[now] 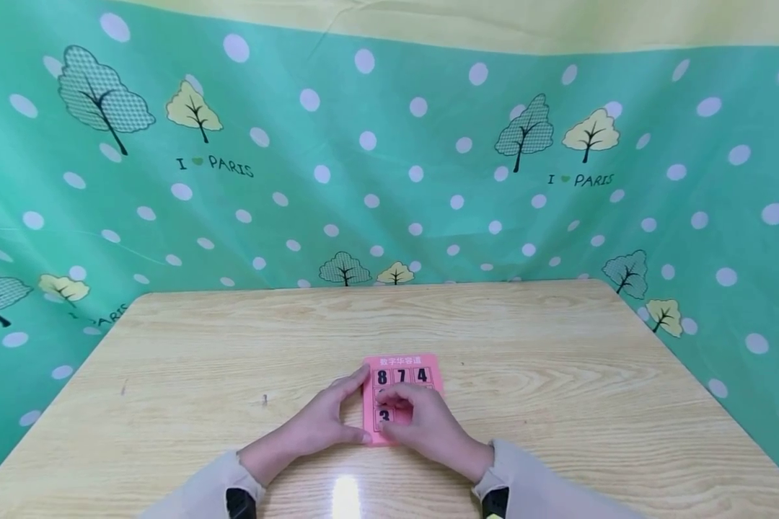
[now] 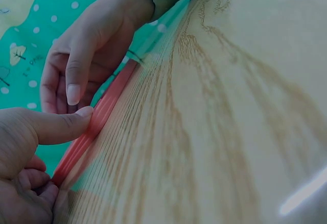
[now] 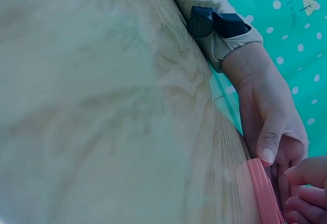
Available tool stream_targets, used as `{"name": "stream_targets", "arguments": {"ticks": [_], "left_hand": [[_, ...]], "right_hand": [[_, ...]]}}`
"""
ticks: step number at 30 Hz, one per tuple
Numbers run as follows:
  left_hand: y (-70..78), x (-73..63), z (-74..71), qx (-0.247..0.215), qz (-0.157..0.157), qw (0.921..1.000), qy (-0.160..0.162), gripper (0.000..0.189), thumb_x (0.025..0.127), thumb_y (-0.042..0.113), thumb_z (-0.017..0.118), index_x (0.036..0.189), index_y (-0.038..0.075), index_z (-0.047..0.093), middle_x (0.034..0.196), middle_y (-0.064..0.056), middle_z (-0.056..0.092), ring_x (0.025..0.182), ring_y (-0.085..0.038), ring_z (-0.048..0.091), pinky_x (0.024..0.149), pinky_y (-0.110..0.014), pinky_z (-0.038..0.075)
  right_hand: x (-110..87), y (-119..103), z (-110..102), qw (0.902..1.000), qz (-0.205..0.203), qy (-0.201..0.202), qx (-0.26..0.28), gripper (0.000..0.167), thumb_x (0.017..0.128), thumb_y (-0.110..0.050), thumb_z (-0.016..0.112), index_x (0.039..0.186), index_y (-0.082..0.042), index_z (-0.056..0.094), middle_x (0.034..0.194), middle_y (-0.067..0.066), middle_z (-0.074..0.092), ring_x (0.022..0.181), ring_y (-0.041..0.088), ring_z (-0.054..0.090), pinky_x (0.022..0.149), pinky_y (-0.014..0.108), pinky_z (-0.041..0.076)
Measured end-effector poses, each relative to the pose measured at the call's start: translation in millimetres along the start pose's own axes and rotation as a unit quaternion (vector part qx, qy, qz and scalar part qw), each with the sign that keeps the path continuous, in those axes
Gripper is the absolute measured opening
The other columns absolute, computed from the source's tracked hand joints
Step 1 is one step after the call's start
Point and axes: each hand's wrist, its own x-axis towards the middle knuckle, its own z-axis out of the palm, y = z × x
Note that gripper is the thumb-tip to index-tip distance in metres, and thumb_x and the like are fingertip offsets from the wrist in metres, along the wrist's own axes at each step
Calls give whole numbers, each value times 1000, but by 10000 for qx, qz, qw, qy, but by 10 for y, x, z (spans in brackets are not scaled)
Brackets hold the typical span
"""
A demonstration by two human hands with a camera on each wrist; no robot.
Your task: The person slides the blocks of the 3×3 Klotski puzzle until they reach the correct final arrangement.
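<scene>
A pink number slide puzzle [image 1: 433, 362] lies on the table, its top row reading 8, 7, 4. My left hand [image 1: 324, 419] grips its left side, index finger at the upper edge and thumb at the lower left corner. Over the lower tiles is my right hand [image 1: 428, 425], fingers and thumb loosely bent, fingertips at the tile marked 3 [image 1: 384, 416] and the row above. That hand hides most of the middle and lower rows. In the left wrist view, the left thumb [image 2: 66, 126] presses the red-looking puzzle edge [image 2: 104, 106].
The wood-grain table [image 1: 532, 339] extends around the puzzle on all sides. Behind it hangs a green dotted curtain [image 1: 389, 158] with printed trees. A dark wrist camera [image 1: 240, 503] sits on the left sleeve, and another [image 1: 495, 502] on the right.
</scene>
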Motion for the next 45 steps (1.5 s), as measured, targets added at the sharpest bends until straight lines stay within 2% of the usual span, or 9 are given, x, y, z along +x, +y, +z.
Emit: {"name": "stream_targets", "arguments": {"ticks": [16, 24, 34, 41, 45], "left_hand": [[33, 28, -25, -3, -3, 10000, 14, 99, 69, 24, 82, 148, 4, 25, 153, -13, 25, 141, -35, 19, 114, -54, 15], [26, 25, -28, 21, -46, 10000, 19, 100, 69, 25, 83, 148, 4, 25, 154, -13, 24, 141, -36, 19, 113, -54, 15], [34, 9, -13, -111, -66, 9999, -37, 99, 70, 26, 82, 148, 5, 25, 154, -12, 24, 142, -35, 17, 114, -53, 14], [22, 1, -9, -87, -77, 9999, -31, 98, 70, 24, 82, 148, 4, 26, 154, -13, 24, 141, -35, 18, 114, -53, 15], [19, -3, -7, -81, -98, 9999, -31, 98, 70, 22, 82, 148, 4, 25, 154, -14, 23, 141, -36, 18, 113, -54, 14]], "right_hand": [[75, -37, 28, 9981, 103, -61, -611, 34, 73, -4, 74, 106, -9, 66, 103, -3, 66, 94, 11, 56, 83, 23, 49], [79, -21, 68, 9982, 96, 27, -595, 34, 72, -3, 74, 105, -10, 66, 101, -2, 65, 88, 10, 54, 76, 21, 48], [52, -19, 59, 9979, 25, -18, -654, 33, 73, -3, 73, 104, -9, 66, 99, -2, 65, 88, 9, 55, 76, 20, 49], [24, 4, 40, 9973, 8, -40, -736, 30, 74, -4, 72, 102, -11, 66, 98, -5, 64, 91, 9, 55, 82, 22, 49], [3, 17, 29, 9976, 20, -5, -685, 28, 74, -4, 72, 100, -12, 66, 97, -5, 64, 89, 8, 55, 80, 22, 50]]}}
